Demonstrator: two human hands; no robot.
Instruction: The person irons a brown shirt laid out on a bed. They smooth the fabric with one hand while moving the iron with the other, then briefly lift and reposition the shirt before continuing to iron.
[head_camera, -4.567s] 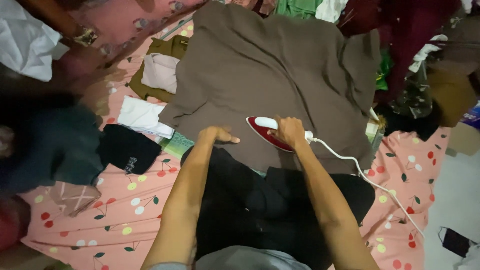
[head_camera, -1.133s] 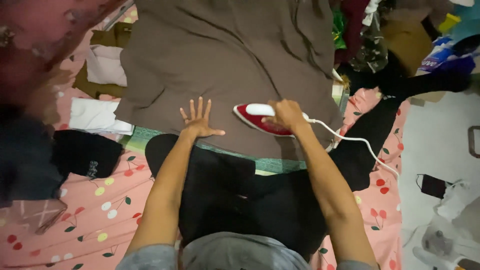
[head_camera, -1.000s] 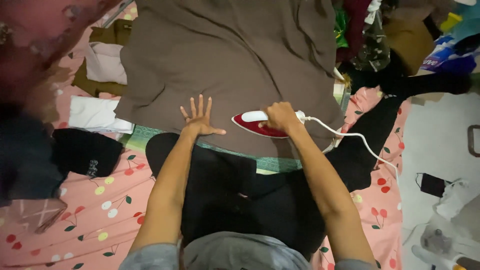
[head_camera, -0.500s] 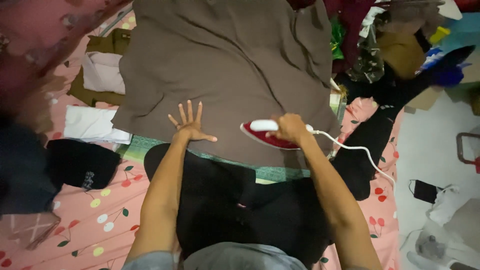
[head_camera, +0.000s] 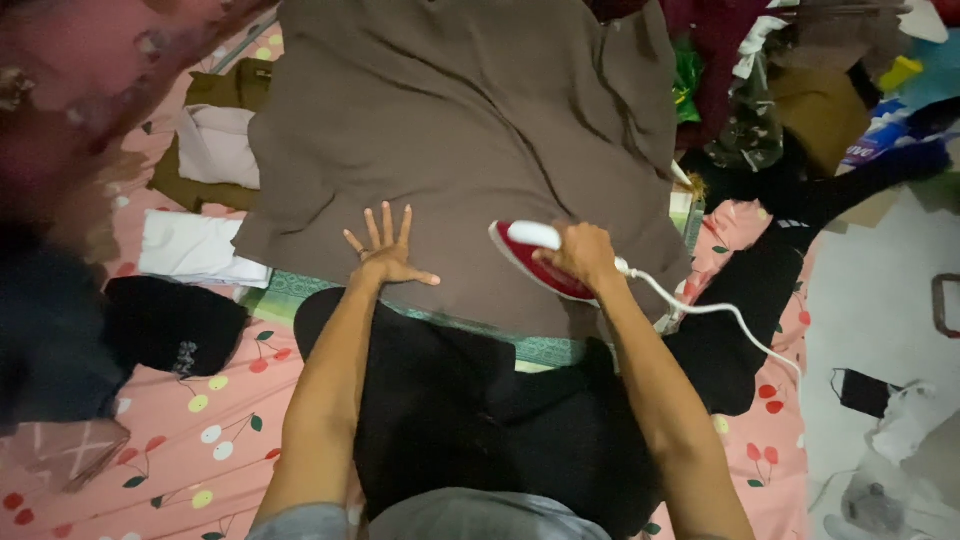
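Observation:
A large brown garment (head_camera: 460, 130) lies spread over a green patterned mat (head_camera: 540, 349) in front of me. My right hand (head_camera: 582, 256) grips the white handle of a red and white iron (head_camera: 527, 258), which rests on the garment's near edge. A white cord (head_camera: 720, 320) trails from the iron to the right. My left hand (head_camera: 385, 250) lies flat on the brown cloth with fingers spread, just left of the iron. Black cloth (head_camera: 470, 400) covers my lap below both arms.
A pink sheet with cherry print (head_camera: 210, 410) covers the floor. Folded white (head_camera: 195, 248), pale pink (head_camera: 218, 145) and black (head_camera: 170, 320) clothes lie at the left. A heap of mixed clothes (head_camera: 790, 90) sits at the top right, bare pale floor (head_camera: 880, 310) at the right.
Over the last second the iron slid slightly right and back along the garment's near edge. My left hand went from curled to flat with spread fingers since the earliest frame.

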